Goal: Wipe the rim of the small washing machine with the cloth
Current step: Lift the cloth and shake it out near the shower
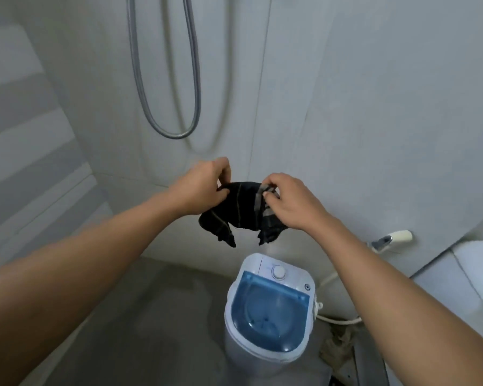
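A small white washing machine (268, 310) stands on the floor below my hands, with a translucent blue lid closed over its tub and a white dial at the back. A dark cloth (244, 213) with pale stripes hangs in the air above the machine. My left hand (204, 188) pinches its left top edge. My right hand (287, 201) pinches its right top edge. The cloth is stretched between both hands and does not touch the machine.
A metal shower hose (176, 132) loops down the pale wall behind. A bidet sprayer (391, 238) hangs on the wall at right, with a white hose (338, 319) running down by the machine. A crumpled rag (338, 349) lies on the grey floor at right.
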Available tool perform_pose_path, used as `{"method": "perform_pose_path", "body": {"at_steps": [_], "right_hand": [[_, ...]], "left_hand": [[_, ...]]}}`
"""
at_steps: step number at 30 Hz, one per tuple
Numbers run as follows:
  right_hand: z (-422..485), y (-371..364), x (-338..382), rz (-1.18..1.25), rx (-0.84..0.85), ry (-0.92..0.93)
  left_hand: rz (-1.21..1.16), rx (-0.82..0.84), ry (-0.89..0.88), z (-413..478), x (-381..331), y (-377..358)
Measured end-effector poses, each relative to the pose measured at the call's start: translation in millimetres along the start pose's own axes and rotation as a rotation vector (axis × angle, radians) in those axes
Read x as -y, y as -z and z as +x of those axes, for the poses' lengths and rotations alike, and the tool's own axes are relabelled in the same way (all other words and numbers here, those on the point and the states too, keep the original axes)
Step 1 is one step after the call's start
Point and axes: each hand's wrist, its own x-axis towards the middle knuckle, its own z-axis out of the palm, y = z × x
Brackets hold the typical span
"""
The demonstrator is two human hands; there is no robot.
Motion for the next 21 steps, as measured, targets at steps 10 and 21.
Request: {"method": "perform_pose_path", "body": {"at_steps": [10,21], "right_hand": [[88.0,183.6,219.4,0.059,-0.035,0.270],[189.9,192.0,386.6,-0.217,-0.064,0.513]], "left_hand": [[0.254,-0.144,-0.014,3.7,-57.6,289.6],[0.368,-0.284,0.143,-16.1,13.8,445.9]]}}
